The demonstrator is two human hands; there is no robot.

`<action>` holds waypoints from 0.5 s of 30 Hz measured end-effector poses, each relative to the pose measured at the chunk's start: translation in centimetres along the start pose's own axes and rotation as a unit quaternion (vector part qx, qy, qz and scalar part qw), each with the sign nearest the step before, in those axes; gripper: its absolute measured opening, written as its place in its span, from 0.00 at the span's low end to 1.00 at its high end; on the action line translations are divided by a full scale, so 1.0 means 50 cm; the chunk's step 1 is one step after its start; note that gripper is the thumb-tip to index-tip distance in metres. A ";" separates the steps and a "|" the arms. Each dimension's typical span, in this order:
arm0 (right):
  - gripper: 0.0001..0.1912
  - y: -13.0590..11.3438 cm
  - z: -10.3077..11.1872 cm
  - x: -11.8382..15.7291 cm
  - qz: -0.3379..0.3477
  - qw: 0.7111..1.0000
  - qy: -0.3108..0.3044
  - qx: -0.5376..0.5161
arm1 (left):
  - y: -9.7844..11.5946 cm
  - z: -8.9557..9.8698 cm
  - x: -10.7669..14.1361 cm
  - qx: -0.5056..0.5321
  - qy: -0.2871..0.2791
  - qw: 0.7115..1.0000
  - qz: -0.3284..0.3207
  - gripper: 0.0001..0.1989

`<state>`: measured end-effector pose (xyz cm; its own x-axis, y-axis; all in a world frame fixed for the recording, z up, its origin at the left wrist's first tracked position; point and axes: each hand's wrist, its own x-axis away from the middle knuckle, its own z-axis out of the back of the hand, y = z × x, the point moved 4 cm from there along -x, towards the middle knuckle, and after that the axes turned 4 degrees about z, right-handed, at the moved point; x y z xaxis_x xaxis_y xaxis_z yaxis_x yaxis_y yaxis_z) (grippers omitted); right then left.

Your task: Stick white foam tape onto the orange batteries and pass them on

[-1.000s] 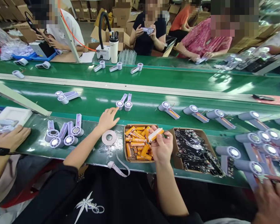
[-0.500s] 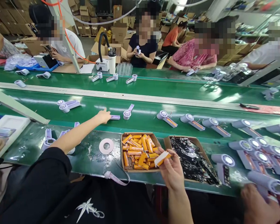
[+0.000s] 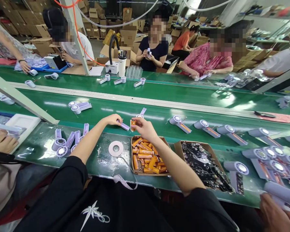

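My left hand [image 3: 114,119] is closed on a lilac handheld fan housing [image 3: 123,126] over the green conveyor belt; its handle points to the right and the fan head is hidden by my fingers. In my right hand [image 3: 144,128] is an orange battery [image 3: 133,124] with a white side, held close to the end of that handle. Just behind my right hand another lilac fan [image 3: 142,111] lies partly covered. Below my right forearm stands a cardboard box [image 3: 132,164] of orange batteries [image 3: 145,156].
A box of black circuit boards [image 3: 203,164] stands right of the batteries. A tape roll [image 3: 116,148] lies on the bench. Fans with orange batteries [image 3: 209,129] line the belt on the right. Co-workers' hands [image 3: 277,209] are at both sides; a slanted post [image 3: 24,96] crosses at left.
My right hand has carried the battery from above the boxes forward and left to the belt. The left hand has drawn the fan housing slightly nearer and tilted it.
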<state>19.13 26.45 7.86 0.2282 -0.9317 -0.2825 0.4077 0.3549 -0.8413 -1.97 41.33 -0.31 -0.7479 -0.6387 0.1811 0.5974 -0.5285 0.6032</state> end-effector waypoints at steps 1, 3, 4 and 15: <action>0.19 0.020 -0.018 -0.026 -0.007 1.000 -0.019 0.021 | -0.002 -0.002 0.000 0.014 0.010 1.000 0.004 0.11; 0.20 0.053 -0.048 -0.065 -0.014 0.997 -0.047 0.056 | -0.004 -0.007 -0.002 0.035 0.034 0.999 0.017 0.15; 0.20 0.065 -0.059 -0.078 -0.016 0.995 -0.061 0.078 | -0.005 -0.009 -0.003 0.043 0.047 0.998 0.027 0.16; 0.20 0.114 -0.106 -0.097 -0.042 0.909 -0.222 0.351 | 0.016 -0.042 -0.032 0.075 0.128 0.980 0.130 0.15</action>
<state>15.66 32.58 1.95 0.4414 -0.8900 0.1141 0.8681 0.3915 -0.3051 0.30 40.74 -1.75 -0.4673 -0.8703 0.1558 0.6947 -0.2524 0.6736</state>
